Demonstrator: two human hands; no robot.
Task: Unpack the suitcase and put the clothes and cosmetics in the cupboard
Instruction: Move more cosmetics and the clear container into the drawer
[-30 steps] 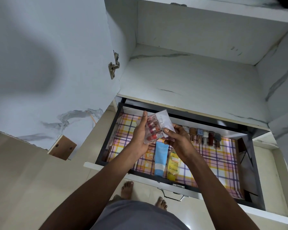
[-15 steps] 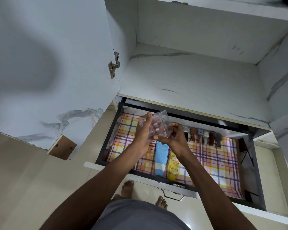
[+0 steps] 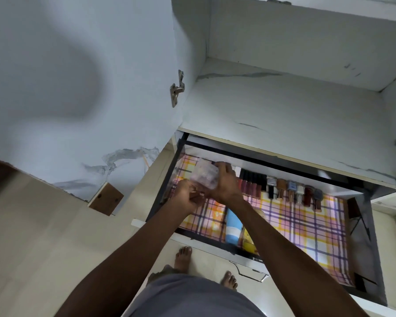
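Over the left end of the open drawer point(image 3: 366, 225), both hands hold a small clear plastic case point(image 3: 204, 173) with reddish cosmetics inside. My right hand point(image 3: 225, 184) grips it from the right and above. My left hand point(image 3: 188, 199) curls its fingers at the case's lower edge; blur hides the exact contact. In the drawer, on a plaid liner point(image 3: 306, 225), stand a row of dark lipsticks point(image 3: 252, 183) and several nail polish bottles point(image 3: 293, 191). A blue tube point(image 3: 233, 227) and a yellow tube point(image 3: 248, 244) lie near the front.
Above the drawer is a bare white marble-look cupboard shelf point(image 3: 284, 106). The open cupboard door point(image 3: 78, 88) with its metal hinge point(image 3: 177, 88) stands close on the left. The drawer's front handle point(image 3: 249, 272) and my bare feet point(image 3: 183, 257) are below.
The case and both hands have moved left and down toward the drawer's back-left corner. My right hand now covers the case from above, and my left hand has slipped to its lower edge.
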